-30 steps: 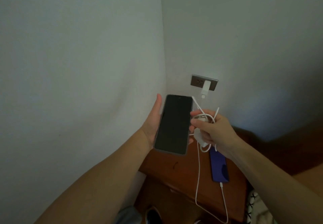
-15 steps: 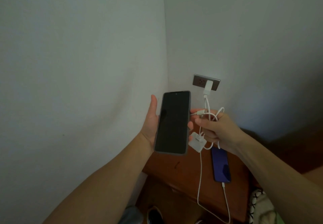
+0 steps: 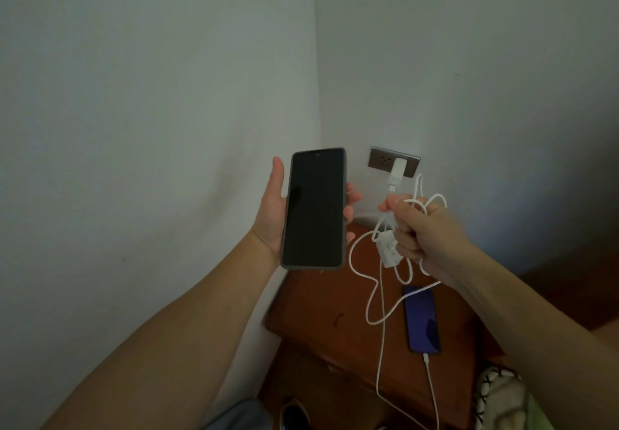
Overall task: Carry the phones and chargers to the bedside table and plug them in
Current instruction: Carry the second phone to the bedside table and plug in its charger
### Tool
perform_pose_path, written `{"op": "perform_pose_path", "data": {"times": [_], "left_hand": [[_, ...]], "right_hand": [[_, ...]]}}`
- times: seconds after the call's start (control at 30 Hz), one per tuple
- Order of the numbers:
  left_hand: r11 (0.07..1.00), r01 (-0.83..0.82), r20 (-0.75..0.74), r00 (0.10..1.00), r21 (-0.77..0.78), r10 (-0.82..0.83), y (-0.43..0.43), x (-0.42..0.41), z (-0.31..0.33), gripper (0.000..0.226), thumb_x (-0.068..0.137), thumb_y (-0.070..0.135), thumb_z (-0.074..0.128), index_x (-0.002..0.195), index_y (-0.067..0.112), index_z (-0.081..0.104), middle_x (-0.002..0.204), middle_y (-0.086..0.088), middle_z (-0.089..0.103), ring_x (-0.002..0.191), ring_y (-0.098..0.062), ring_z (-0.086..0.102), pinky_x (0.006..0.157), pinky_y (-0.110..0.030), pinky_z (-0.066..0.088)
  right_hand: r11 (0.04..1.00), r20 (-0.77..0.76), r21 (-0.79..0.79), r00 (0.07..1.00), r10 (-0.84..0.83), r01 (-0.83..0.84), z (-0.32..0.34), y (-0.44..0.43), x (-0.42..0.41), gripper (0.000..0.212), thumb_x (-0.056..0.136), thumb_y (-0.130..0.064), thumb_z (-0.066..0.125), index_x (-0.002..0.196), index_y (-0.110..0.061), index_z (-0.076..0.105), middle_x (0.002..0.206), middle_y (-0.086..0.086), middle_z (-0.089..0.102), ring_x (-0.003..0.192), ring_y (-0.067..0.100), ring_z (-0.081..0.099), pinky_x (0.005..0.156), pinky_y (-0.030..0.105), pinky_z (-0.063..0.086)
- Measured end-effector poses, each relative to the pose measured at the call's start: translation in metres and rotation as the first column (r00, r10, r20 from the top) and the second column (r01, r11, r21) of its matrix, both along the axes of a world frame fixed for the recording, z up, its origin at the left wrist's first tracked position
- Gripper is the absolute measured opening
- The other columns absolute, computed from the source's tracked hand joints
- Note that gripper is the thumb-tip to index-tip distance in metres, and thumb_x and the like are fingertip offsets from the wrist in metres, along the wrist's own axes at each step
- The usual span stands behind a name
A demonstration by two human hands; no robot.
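Left hand (image 3: 273,215) grips the black slab phone (image 3: 315,208); right hand (image 3: 425,232) grips the tangled white charger with cable (image 3: 388,252). Risk: dangling loops may snag the plugged white wall adapter (image 3: 397,170) or drag the blue phone (image 3: 422,319) off the wooden table (image 3: 318,302).

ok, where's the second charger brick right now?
Head view, right of centre: the loose charger brick hangs in the right hand with its coiled cable, above the bedside table, below the wall outlet.

I see a dark phone (image 3: 315,208) held upright with blank screen, a white charger (image 3: 388,252) with tangled cable (image 3: 375,295) hanging, and a blue phone (image 3: 422,320) flat on the bedside table (image 3: 321,312), its cable plugged.
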State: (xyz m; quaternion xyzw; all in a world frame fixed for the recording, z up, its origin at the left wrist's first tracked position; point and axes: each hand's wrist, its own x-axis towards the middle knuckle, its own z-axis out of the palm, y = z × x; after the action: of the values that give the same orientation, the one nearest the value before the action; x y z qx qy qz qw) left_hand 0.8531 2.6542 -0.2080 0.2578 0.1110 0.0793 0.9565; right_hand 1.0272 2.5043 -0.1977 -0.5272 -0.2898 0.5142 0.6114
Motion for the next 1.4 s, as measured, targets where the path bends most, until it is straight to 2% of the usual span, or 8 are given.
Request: {"op": "perform_pose_path", "data": {"times": [0.23,0.37,0.47,0.63,0.83,0.9,1.07,1.4], "left_hand": [[0.998,0.051,-0.069,0.996,0.040,-0.048,-0.005,0.000,-0.002,0.099,0.067,0.080,0.053,0.127,0.002,0.060,0.111,-0.018,0.070,0.093,-0.030,0.069,0.084,-0.043,0.055],[0.997,0.069,-0.104,0.992,0.019,-0.066,-0.010,-0.006,-0.006,0.097,0.063,0.078,0.059,0.125,0.004,0.063,0.109,-0.018,0.071,0.091,-0.030,0.069,0.083,-0.044,0.056],[1.000,0.015,-0.144,0.990,0.021,-0.011,-0.012,-0.007,-0.009,0.106,0.060,0.077,0.062,0.135,0.004,0.053,0.122,-0.020,0.061,0.091,-0.031,0.068,0.081,-0.045,0.056],[0.999,-0.036,-0.102,0.994,0.004,0.036,-0.016,-0.010,-0.024,0.088,0.061,0.078,0.064,0.115,0.008,0.067,0.100,-0.015,0.071,0.087,-0.030,0.069,0.080,-0.045,0.056],[0.980,-0.183,-0.108,0.979,-0.081,0.173,-0.025,-0.013,-0.050,0.090,0.063,0.083,0.056,0.116,0.011,0.066,0.100,-0.014,0.066,0.087,-0.027,0.065,0.082,-0.042,0.053],[0.975,-0.197,-0.102,0.977,-0.107,0.187,-0.024,-0.013,-0.054,0.091,0.064,0.082,0.056,0.118,0.009,0.062,0.100,-0.014,0.065,0.086,-0.027,0.064,0.082,-0.042,0.053],[0.981,-0.186,-0.142,0.974,-0.064,0.175,-0.015,-0.016,-0.064,0.096,0.062,0.078,0.062,0.128,0.009,0.053,0.106,-0.013,0.065,0.089,-0.028,0.065,0.083,-0.044,0.053],[0.990,-0.090,-0.465,0.875,0.109,0.130,0.000,-0.014,-0.119,0.096,0.056,0.076,0.072,0.122,0.007,0.066,0.110,-0.018,0.068,0.096,-0.034,0.067,0.087,-0.053,0.052]], "right_hand": [[0.999,0.027,0.016,0.999,0.038,-0.038,0.018,0.004,-0.002,0.029,0.086,-0.046,0.055,0.082,-0.021,0.070,0.051,-0.005,0.033,0.039,0.009,0.027,0.035,0.019,0.029],[0.998,-0.089,0.040,0.995,0.044,-0.041,0.033,0.010,-0.002,0.030,0.088,-0.044,0.053,0.081,-0.020,0.069,0.050,-0.008,0.032,0.038,0.008,0.025,0.034,0.019,0.027],[1.000,-0.137,-0.014,0.991,-0.001,-0.001,0.037,0.016,0.000,0.033,0.092,-0.043,0.049,0.078,-0.023,0.072,0.049,-0.008,0.031,0.037,0.007,0.024,0.032,0.019,0.026],[0.993,-0.163,-0.107,0.986,0.024,-0.042,0.025,0.029,-0.012,0.039,0.096,-0.044,0.044,0.081,-0.023,0.073,0.051,-0.006,0.032,0.038,0.007,0.025,0.031,0.020,0.026],[0.960,-0.201,-0.164,0.961,0.191,-0.225,0.003,0.033,-0.022,0.044,0.096,-0.047,0.042,0.076,-0.020,0.071,0.052,-0.005,0.042,0.039,0.007,0.027,0.033,0.019,0.026],[0.950,-0.181,-0.211,0.965,0.192,-0.229,-0.008,0.030,-0.021,0.048,0.096,-0.049,0.041,0.070,-0.020,0.069,0.054,-0.004,0.048,0.039,0.007,0.029,0.033,0.018,0.025],[0.915,-0.083,-0.403,0.996,-0.030,-0.007,-0.058,0.023,-0.024,0.050,0.092,-0.055,0.045,0.097,-0.010,0.065,0.060,-0.003,0.054,0.040,0.008,0.031,0.033,0.020,0.024],[0.906,0.185,-0.415,0.983,-0.004,0.082,-0.139,0.046,-0.020,0.045,0.095,-0.034,0.040,0.052,-0.020,0.044,0.052,-0.003,0.033,0.042,0.011,0.024,0.040,0.023,0.022]]}}
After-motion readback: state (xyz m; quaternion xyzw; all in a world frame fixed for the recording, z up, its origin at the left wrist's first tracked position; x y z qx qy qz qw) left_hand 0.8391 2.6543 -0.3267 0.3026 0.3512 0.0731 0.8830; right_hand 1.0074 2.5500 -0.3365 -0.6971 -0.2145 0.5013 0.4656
